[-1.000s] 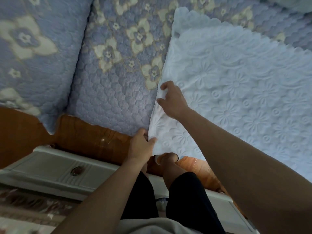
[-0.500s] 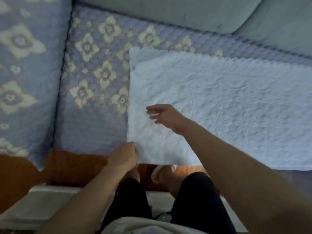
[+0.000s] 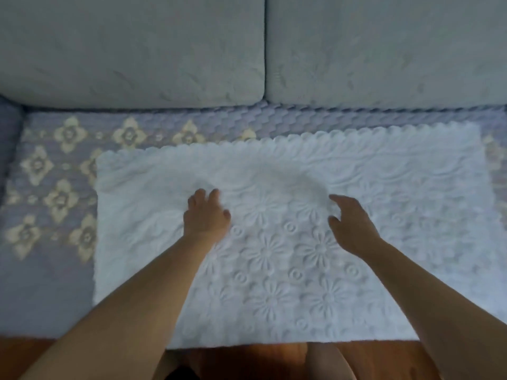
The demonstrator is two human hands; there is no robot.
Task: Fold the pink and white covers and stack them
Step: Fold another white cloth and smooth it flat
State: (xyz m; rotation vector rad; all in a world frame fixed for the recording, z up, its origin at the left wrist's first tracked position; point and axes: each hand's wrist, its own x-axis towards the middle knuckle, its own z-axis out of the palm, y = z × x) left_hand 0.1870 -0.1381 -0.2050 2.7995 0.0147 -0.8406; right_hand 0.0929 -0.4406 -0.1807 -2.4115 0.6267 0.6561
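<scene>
Left hand (image 3: pixel 206 217) released corner of white quilted floral cover (image 3: pixel 288 242); both grips now spread, right hand (image 3: pixel 349 224) hovering mid-cover.

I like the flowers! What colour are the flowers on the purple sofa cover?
Pale yellow flowers on the purple sofa cover, seen in the head view.

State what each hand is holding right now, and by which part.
Nothing is held. The left hand rests on the white cover near its middle; the right hand hangs open over it, contact unclear.
</scene>
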